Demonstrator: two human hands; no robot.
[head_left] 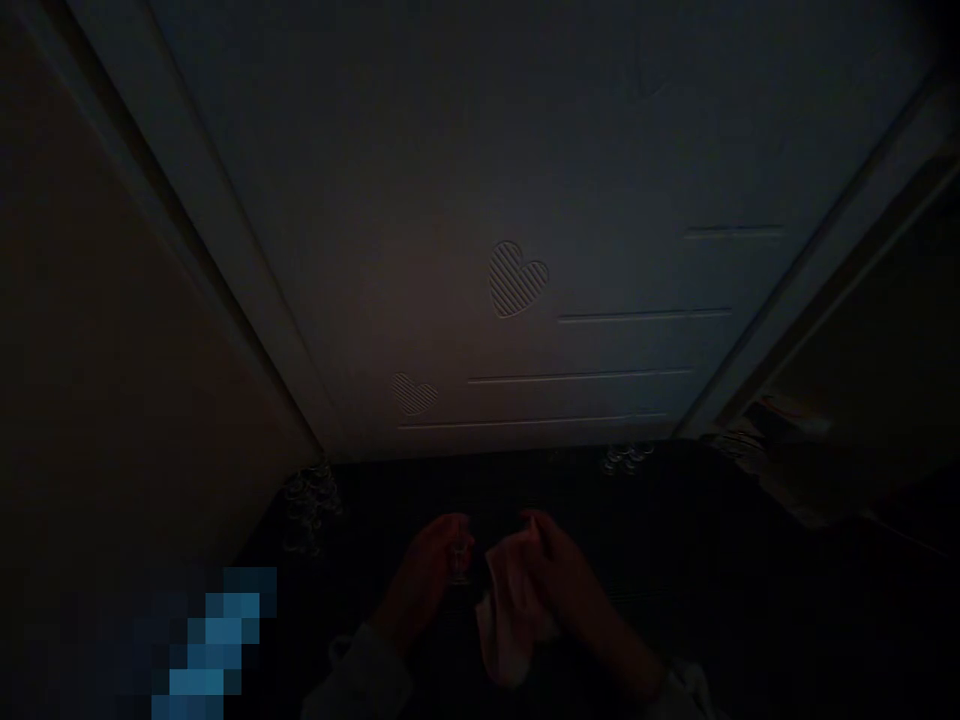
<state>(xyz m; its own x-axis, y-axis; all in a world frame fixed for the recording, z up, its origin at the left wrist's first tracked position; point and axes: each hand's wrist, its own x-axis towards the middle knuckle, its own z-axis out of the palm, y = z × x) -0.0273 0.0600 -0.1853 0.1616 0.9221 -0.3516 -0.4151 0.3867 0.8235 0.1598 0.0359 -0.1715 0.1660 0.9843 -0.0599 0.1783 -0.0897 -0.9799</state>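
Small clear glass point(460, 562), or what looks like one in this dim light, is in your left hand point(429, 568), roughly upright near the fingertips, above the dark counter point(450, 485). Your left fingers are closed around it; exactly how each one bears on it is too dark to tell. Your right hand point(555, 556) is pinching a pale cloth point(507, 610) near its upper edge, and the rest of the cloth hangs in loose folds toward you. Glass and cloth are side by side with a narrow gap between them, and they don't appear to touch.

Beyond your left hand, a cluster of clear glassware point(311, 500) stands at the counter's left side; a smaller group of clear pieces point(627, 459) sits at the far edge to the right, near the foot of the pale panel point(420, 200) with its ribbed hearts.

Judging by this, you're at the stage of having both glass and cloth in hand, with the two apart. Your next move calls for a steady but light left grip, since the glass is likely slippery and brittle, and for gathering the slack cloth so it doesn't snag. More light would help you.
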